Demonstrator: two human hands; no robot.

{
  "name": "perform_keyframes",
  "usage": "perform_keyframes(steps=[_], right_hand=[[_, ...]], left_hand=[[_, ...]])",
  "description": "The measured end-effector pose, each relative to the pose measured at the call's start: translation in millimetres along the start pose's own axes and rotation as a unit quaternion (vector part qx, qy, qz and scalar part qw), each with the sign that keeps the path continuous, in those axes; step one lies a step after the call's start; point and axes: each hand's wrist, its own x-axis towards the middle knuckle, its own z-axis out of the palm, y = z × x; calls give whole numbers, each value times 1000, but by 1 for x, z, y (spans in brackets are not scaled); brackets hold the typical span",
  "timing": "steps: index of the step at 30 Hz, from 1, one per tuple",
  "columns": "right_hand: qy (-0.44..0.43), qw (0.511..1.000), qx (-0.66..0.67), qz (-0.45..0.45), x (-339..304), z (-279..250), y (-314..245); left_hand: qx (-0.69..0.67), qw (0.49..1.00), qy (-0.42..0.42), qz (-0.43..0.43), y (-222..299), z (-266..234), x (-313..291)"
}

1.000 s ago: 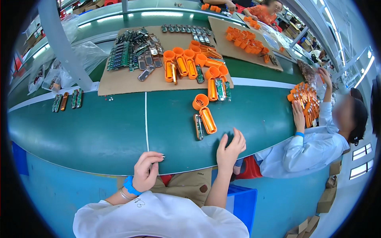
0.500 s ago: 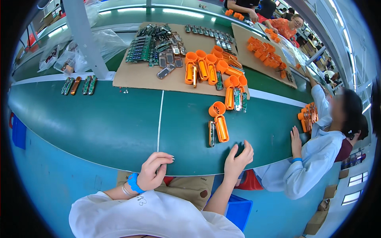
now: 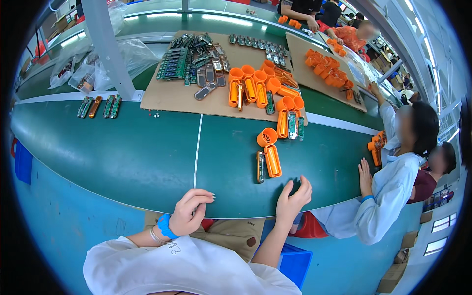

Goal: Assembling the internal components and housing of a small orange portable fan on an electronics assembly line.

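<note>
My left hand (image 3: 187, 212) rests at the near edge of the green table, its fingers loosely bent and the thumb apart from them; I see nothing held in it. To the right, my right hand (image 3: 293, 200) hovers by the edge with thumb and fingers spread and nothing between them. Just beyond it lies an orange plastic housing (image 3: 273, 161) with a round cup (image 3: 267, 137) at its far end. A narrow metal-edged circuit module (image 3: 260, 167) lies along the left side of the housing. Neither hand touches these parts.
Brown cardboard (image 3: 162, 96) farther back carries piled circuit boards (image 3: 173, 64) and more orange housings (image 3: 250, 88). A grey post (image 3: 112, 49) rises at the left, near several small modules (image 3: 112, 106). A co-worker (image 3: 388, 191) in light blue sits close on the right.
Both my hands stay practically where they were, and the parts lie unmoved. The co-worker on the right has shifted the head and reaching arm slightly left.
</note>
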Motion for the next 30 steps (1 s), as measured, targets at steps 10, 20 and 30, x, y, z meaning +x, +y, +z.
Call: perform_keyframes(steps=[10,20,30], right_hand=[[12,1000,12,-8,0,0,3],[-137,984,88,-67,12,-3,-22],[-58,988,34,-142,-47,7,-100]], left_hand=[[1,1000,3,15,-1,0,-1],[9,1000,-12,-15,2,1,4],[42,997,-38,-53,11,18,27]])
